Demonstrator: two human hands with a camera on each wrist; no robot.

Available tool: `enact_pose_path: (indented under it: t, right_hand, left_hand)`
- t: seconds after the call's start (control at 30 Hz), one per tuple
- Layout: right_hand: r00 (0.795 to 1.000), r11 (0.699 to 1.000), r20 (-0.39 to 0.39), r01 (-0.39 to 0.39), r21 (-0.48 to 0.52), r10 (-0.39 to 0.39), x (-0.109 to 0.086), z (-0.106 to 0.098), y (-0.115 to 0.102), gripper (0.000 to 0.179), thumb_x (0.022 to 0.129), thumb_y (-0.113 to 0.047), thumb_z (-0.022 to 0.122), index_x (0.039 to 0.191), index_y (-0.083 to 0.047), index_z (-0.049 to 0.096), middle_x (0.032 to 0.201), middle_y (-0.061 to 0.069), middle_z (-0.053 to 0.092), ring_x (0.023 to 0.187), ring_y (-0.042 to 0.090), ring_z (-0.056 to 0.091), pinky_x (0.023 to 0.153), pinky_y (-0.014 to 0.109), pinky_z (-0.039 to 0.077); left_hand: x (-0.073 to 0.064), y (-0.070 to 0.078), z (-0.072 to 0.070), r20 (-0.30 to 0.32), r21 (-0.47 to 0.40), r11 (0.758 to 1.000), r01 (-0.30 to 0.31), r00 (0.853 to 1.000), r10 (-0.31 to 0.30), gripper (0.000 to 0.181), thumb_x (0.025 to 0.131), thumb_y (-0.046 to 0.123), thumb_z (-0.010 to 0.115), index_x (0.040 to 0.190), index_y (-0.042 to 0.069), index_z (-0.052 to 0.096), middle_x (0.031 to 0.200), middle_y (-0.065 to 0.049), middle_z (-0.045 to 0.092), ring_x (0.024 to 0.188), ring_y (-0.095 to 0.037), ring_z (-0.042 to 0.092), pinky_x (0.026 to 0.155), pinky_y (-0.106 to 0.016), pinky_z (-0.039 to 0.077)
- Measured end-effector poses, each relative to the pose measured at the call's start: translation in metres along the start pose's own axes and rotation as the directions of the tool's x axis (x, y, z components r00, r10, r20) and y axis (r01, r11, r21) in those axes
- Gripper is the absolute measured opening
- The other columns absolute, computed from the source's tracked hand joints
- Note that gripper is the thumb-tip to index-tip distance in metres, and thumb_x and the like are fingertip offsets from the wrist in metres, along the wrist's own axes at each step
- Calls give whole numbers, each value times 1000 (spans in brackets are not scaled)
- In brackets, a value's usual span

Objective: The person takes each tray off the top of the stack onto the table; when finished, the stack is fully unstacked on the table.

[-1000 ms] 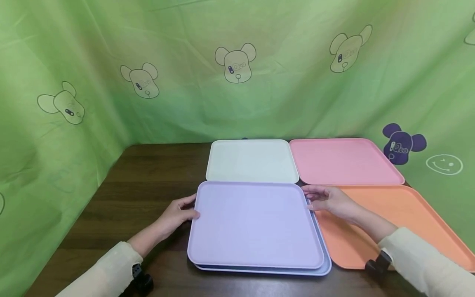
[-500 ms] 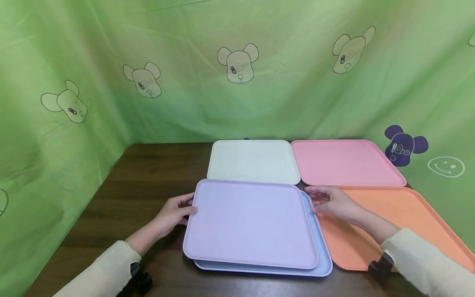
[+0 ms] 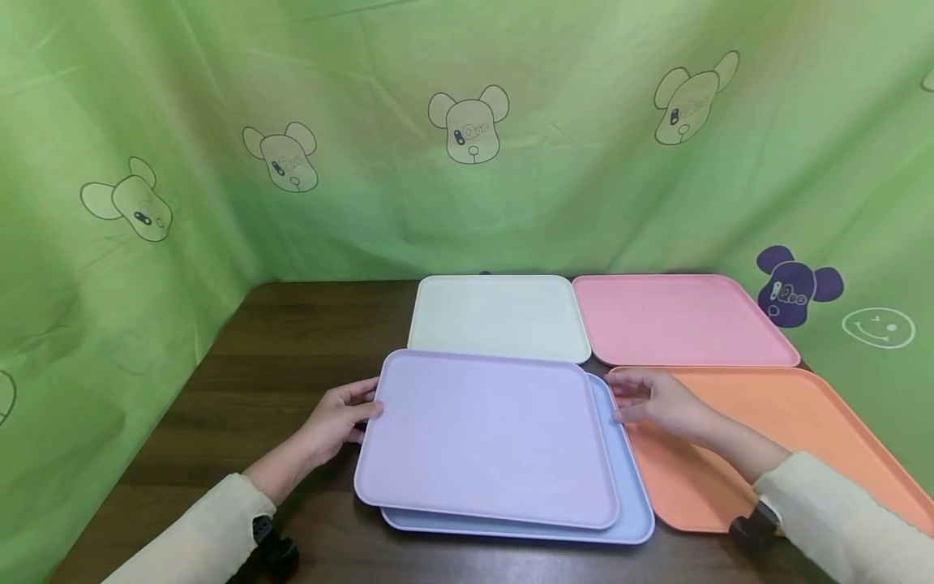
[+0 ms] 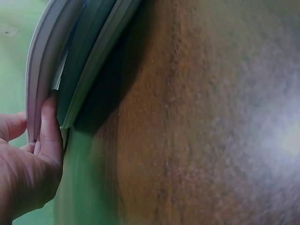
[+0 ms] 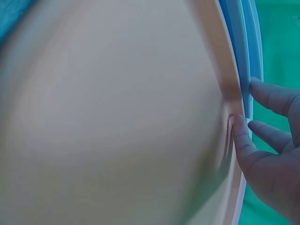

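Observation:
A lavender tray (image 3: pixel 489 438) lies askew over a light blue tray (image 3: pixel 623 466), whose right side and front edge show beyond it. My left hand (image 3: pixel 337 422) pinches the lavender tray's left rim, thumb on top and fingers beneath. The left wrist view shows a narrow gap between the lavender rim (image 4: pixel 40 70) and the tray below. At the blue tray's upper right rim is my right hand (image 3: pixel 660 401), its fingers loosely bent and its thumb tip at the edge. In the right wrist view, one fingertip of the right hand (image 5: pixel 272 150) touches the orange tray's edge (image 5: pixel 232 93).
To the right lies the orange tray (image 3: pixel 737 462), partly under the right forearm. A white tray (image 3: pixel 499 316) and a pink tray (image 3: pixel 686 320) stand side by side at the back. Green printed cloth (image 3: pixel 365 203) hangs behind the dark wooden table (image 3: pixel 241 397).
My left hand has drawn the lavender tray left and turned it slightly, uncovering more of the blue tray. My right hand has come off the lavender rim and shifted slightly right.

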State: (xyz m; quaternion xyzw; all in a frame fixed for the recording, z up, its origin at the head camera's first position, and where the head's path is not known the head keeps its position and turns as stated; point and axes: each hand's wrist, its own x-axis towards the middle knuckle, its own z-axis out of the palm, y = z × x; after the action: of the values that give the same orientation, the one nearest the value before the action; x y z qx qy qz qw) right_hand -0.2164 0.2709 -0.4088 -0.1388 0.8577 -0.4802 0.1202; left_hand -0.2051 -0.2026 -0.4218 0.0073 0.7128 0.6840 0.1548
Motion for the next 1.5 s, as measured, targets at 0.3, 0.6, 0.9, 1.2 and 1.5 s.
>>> enact_pose_path:
  t: [0.3,0.6,0.9,1.2,1.5]
  right_hand:
    - [1000,1000,10,-15,-8,15,0,-2,4,64,81,-6,76,131,19,46,127,33,53,112,42,56,80,25,53]
    - [998,998,27,-64,-15,64,0,-1,3,64,84,-10,76,135,15,45,130,30,53,115,41,54,78,26,54]
    - [997,997,29,-77,-9,77,0,-1,2,64,84,-9,75,135,15,44,130,31,52,115,40,53,77,27,54]
    - [999,999,21,-33,15,33,0,-2,5,63,83,-6,75,133,17,45,130,32,52,116,42,53,78,26,54]
    - [999,999,28,-36,-4,36,-1,-2,6,62,85,-7,74,134,16,45,128,30,54,116,41,53,78,25,53]
  left_hand:
    - [-4,5,-6,-37,-3,1000,-19,999,19,52,95,3,57,144,-7,40,117,-16,55,83,-15,64,64,-34,56]
    - [-3,12,-24,-164,-84,996,-39,986,25,52,95,1,58,142,-10,40,101,0,62,75,-10,66,62,-28,56]
    - [0,21,-52,-278,-81,992,-93,958,67,52,96,3,59,143,-8,40,97,7,62,73,-6,64,61,-26,55]
    - [7,24,-88,-377,-23,991,-134,919,115,50,96,3,58,141,-9,40,84,17,65,70,-2,63,59,-23,54]
    - [6,24,-128,-457,150,985,-85,877,146,47,97,7,58,139,-8,45,87,19,62,76,3,58,66,-19,51]
